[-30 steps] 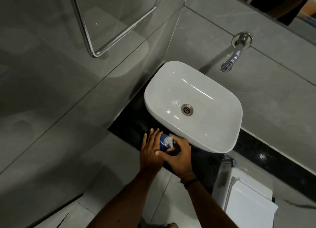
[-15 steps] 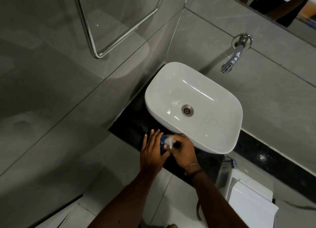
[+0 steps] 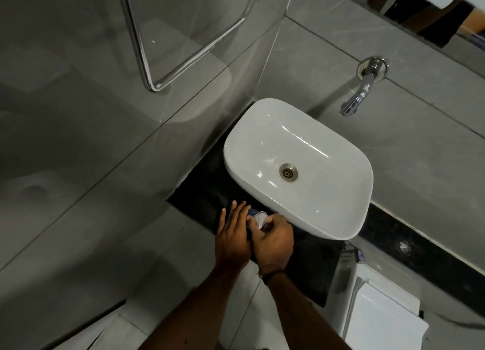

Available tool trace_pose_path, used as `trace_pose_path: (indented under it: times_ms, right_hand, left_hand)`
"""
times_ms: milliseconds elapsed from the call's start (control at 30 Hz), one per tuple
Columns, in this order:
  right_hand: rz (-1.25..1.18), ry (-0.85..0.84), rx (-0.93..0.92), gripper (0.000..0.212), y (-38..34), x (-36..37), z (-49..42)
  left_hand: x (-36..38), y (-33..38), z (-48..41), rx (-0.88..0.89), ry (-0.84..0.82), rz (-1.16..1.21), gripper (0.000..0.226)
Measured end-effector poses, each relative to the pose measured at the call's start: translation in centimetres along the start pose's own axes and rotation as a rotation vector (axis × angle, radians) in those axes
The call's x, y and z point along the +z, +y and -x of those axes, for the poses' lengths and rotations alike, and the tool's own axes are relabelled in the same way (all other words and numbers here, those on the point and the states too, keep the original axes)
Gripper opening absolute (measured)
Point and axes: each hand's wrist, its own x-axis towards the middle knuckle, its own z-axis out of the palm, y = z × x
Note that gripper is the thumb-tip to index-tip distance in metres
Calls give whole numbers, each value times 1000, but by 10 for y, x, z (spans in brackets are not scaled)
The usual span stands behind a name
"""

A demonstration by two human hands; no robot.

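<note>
A small blue bottle (image 3: 252, 213) with a clear white cap (image 3: 261, 218) stands on the black counter (image 3: 210, 192) just in front of the white basin (image 3: 301, 166). My left hand (image 3: 232, 231) wraps the bottle from the left with its fingers straight along the side. My right hand (image 3: 273, 240) pinches the cap from the right with curled fingers. Most of the bottle is hidden between the hands.
A chrome wall tap (image 3: 359, 92) juts out over the basin's far right. A chrome towel rail (image 3: 162, 60) hangs on the grey tiled wall at upper left. A white toilet cistern (image 3: 380, 313) sits at lower right. A mirror (image 3: 420, 11) runs along the top right.
My right hand has shifted on the cap, turning a little, while my left hand has kept the bottle in place. The bottle stays where it was.
</note>
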Motion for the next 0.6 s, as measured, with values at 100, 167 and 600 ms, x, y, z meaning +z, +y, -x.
trace_pose_path:
  times_ms: [100, 167, 600]
  right_hand:
    - [20, 9, -21, 38, 1, 1, -2]
    - [-10, -68, -13, 34, 4, -3, -6]
    - [-41, -460, -234, 53, 0, -59, -32]
  left_hand:
    - [0, 0, -1, 9, 9, 5, 49]
    - [1, -1, 0, 16, 29, 32, 45]
    - [0, -4, 0, -18, -40, 47, 63]
